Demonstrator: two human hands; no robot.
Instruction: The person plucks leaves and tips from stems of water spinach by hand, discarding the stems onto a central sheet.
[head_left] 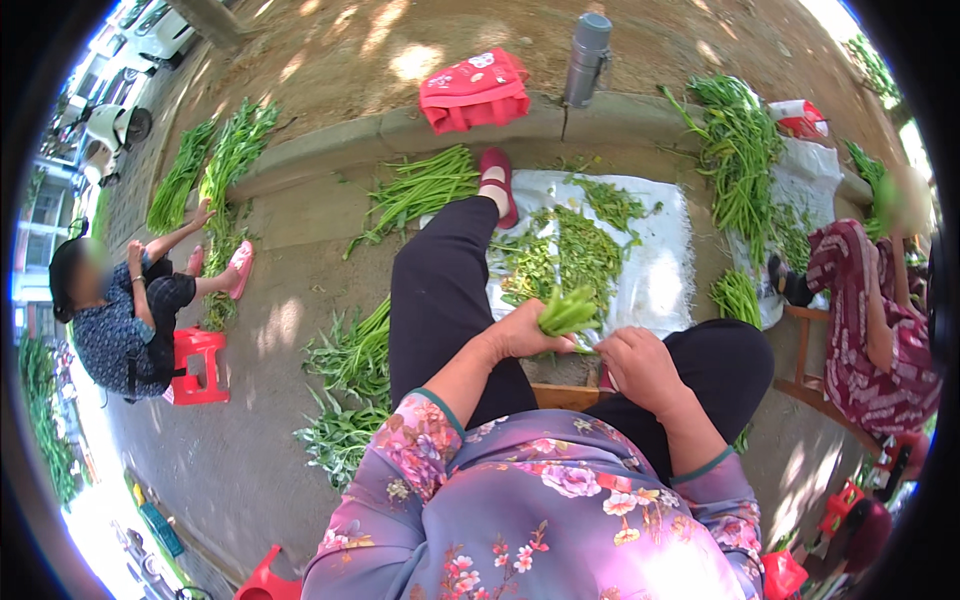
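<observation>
My left hand (525,335) grips a short bunch of pale green stems (565,308) above my lap. My right hand (635,360) is at the right end of the bunch with its fingers curled together; what they pinch is too small to make out. Beyond my hands a white woven sheet (660,250) lies on the ground, with loose green leaves and trimmings (585,255) on it. Long stemmed greens (420,190) lie by my outstretched left foot, and leafy bundles (340,380) lie left of my left leg.
A seated co-worker (110,310) on a red stool (200,370) is at left; another co-worker (865,340) sits at right. More greens (730,150) lie at upper right. A red bag (470,90) and grey flask (587,65) stand on the curb (380,130). A scooter (110,135) is parked at upper left.
</observation>
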